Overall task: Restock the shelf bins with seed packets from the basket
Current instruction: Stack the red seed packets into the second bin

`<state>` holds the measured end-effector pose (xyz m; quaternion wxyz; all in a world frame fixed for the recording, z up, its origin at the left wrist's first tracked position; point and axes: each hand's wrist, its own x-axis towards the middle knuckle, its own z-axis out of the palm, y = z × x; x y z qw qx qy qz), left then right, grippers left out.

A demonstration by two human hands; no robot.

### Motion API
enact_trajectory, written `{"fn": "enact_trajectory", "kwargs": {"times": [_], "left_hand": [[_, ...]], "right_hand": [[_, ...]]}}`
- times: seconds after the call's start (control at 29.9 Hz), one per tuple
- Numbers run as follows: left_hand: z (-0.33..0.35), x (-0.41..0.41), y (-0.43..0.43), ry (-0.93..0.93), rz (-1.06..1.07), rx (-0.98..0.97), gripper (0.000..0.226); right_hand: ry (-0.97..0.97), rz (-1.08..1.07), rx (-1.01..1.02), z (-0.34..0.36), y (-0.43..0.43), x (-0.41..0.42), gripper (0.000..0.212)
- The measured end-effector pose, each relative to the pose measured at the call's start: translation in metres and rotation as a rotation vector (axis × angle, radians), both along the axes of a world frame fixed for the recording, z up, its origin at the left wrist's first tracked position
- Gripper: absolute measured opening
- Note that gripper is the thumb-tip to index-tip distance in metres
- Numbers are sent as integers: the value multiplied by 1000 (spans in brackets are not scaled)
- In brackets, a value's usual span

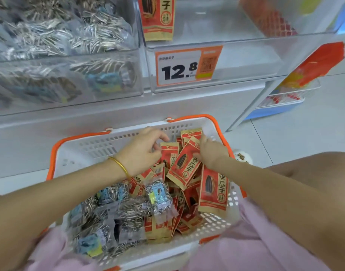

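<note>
Left grip [142, 153] curls over the top edge of an upright packet [169, 153] at the far side of the basket [89, 147]; cannot tell whether it actually pinches it. Right grip [211, 153] holds a tilted packet [184, 167], thumb on its red face, fingers behind. Basket is white with orange handles and sits below the shelf, with red packets heaped in its right half and clear packets [109, 212] in its left. Above, the left bin [89, 98] is full of clear packets. The right bin [246, 61] has one standing packet [158, 18], red, and a price label [187, 65] reading 12.8 on its front wall.
</note>
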<state>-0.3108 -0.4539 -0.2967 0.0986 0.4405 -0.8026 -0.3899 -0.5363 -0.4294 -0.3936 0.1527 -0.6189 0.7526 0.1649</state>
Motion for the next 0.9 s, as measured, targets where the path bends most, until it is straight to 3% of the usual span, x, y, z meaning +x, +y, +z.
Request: {"fn": "enact_trajectory", "kwargs": {"times": [0.07, 0.2, 0.3, 0.37, 0.5, 0.57, 0.67, 0.77, 0.9], "left_hand": [[-3, 0, 2, -19, 0, 6, 30], [-8, -1, 5, -59, -9, 25, 29], [-10, 0, 5, -68, -4, 28, 29], [-11, 1, 2, -87, 26, 38, 30], [-14, 7, -9, -72, 56, 177, 68], [-10, 10, -12, 0, 18, 321, 75], [-6, 14, -9, 156, 77, 497, 54], [-5, 14, -7, 268, 200, 449, 23], [1, 10, 6, 214, 261, 414, 23]], "right_hand": [[55, 35, -103, -9, 10, 4, 63], [75, 34, -88, -26, 23, 2, 44], [-89, 13, -130, -16, 22, 3, 23], [-250, 58, -186, 4, 17, 11, 21], [-320, 393, -265, 54, 6, 39, 29], [-393, 436, -286, 77, 2, 49, 27], [-603, 317, -360, 102, -3, 53, 16], [-706, 155, -492, 109, -5, 54, 19], [-694, -18, -697, 109, -6, 65, 22]]}}
